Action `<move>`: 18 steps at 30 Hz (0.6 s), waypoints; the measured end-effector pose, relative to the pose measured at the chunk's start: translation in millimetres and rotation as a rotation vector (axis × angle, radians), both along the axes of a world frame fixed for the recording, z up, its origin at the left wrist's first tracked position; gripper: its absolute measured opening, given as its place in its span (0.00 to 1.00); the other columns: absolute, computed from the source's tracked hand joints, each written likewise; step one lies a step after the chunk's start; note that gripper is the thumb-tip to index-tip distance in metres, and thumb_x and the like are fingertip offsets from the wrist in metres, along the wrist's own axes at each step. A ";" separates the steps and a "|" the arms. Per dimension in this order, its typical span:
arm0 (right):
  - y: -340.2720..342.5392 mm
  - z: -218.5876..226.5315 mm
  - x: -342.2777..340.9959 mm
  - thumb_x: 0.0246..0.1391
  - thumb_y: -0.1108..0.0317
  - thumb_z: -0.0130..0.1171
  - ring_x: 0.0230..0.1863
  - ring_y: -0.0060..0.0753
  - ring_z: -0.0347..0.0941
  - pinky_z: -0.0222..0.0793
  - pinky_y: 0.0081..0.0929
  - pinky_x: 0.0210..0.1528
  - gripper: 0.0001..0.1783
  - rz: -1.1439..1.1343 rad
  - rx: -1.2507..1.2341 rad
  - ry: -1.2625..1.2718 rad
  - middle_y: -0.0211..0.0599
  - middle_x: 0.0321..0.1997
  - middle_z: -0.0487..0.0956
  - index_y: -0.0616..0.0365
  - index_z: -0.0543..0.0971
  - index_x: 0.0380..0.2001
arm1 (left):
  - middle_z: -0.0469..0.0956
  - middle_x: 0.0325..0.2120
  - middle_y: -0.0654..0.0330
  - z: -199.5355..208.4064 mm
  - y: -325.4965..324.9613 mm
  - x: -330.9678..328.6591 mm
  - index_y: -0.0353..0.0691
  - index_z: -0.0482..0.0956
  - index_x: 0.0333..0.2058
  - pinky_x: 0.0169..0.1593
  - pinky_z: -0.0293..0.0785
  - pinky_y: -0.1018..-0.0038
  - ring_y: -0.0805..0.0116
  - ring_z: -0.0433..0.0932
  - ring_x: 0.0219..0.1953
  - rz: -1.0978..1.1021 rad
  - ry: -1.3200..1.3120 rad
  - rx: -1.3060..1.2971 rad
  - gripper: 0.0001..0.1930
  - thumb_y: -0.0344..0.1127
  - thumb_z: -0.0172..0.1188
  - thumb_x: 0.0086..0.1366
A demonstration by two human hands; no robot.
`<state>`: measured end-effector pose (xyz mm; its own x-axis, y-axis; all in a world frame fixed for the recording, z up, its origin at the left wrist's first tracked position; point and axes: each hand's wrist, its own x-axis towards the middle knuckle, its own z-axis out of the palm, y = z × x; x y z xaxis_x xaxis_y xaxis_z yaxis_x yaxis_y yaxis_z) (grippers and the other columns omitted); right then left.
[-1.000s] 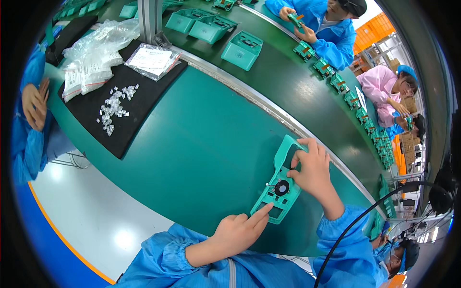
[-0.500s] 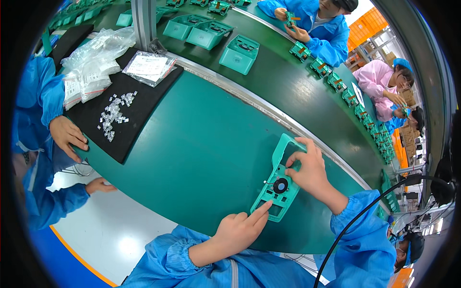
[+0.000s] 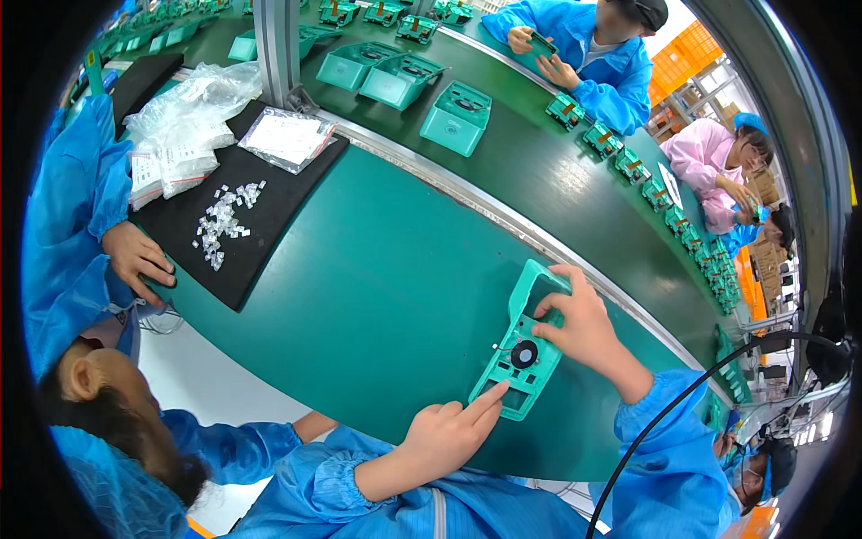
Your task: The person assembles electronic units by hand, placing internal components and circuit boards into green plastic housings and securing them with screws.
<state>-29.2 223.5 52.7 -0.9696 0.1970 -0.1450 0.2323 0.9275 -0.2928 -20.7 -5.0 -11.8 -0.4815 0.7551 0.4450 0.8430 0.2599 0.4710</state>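
A green plastic housing (image 3: 514, 375) with a round black speaker (image 3: 523, 354) and a short wire lies slanted near the right part of the green worktop. My right hand (image 3: 584, 319) grips its far right side, fingers over the edge and thumb bent inward above the speaker. My left hand (image 3: 453, 431) holds the near end, its index fingertip lying on the frame by the lower opening. The thumb of that hand is hidden.
On a black mat (image 3: 242, 280) at the left lie small clear pieces (image 3: 220, 225) and plastic bags (image 3: 184, 135). A co-worker's hand (image 3: 139, 260) rests beside it. Beyond the metal rail, more green housings (image 3: 456, 117) and assemblies (image 3: 602, 139) stand on the belt. A black cable (image 3: 642, 431) crosses near my right arm.
The co-worker at the left has leaned in, head and cap now low in view, one arm reaching toward my left sleeve. My hands and the housing have barely moved.
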 end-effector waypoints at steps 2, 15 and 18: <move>-3.5 -0.1 0.9 0.32 0.64 0.66 0.48 0.44 0.62 0.59 0.40 0.48 0.09 -0.006 0.059 0.001 0.36 0.55 0.60 0.51 0.77 0.21 | 0.72 0.47 0.68 -0.6 0.4 0.0 0.44 0.78 0.30 0.16 0.62 0.85 0.80 0.62 0.12 0.002 0.001 0.001 0.10 0.30 0.55 0.45; -14.2 -1.5 4.0 0.28 0.68 0.65 0.44 0.47 0.68 0.63 0.36 0.43 0.10 0.023 0.247 0.107 0.39 0.54 0.64 0.54 0.75 0.19 | 0.71 0.48 0.62 -6.2 2.9 9.3 0.42 0.75 0.33 0.18 0.66 0.81 0.78 0.68 0.16 0.051 -0.038 0.116 0.11 0.30 0.53 0.47; -2.6 1.5 9.0 0.35 0.69 0.61 0.46 0.48 0.67 0.63 0.35 0.45 0.06 0.052 0.177 0.131 0.41 0.54 0.64 0.55 0.75 0.21 | 0.72 0.46 0.61 -6.9 -0.3 21.6 0.41 0.74 0.34 0.18 0.66 0.79 0.77 0.71 0.19 0.058 -0.191 0.245 0.12 0.29 0.53 0.47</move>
<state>-20.3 220.9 54.2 -0.9874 0.1575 0.0154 0.1535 0.9769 -0.1486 0.9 -5.3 -18.7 -0.6128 0.6053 0.5081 0.7206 0.1641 0.6737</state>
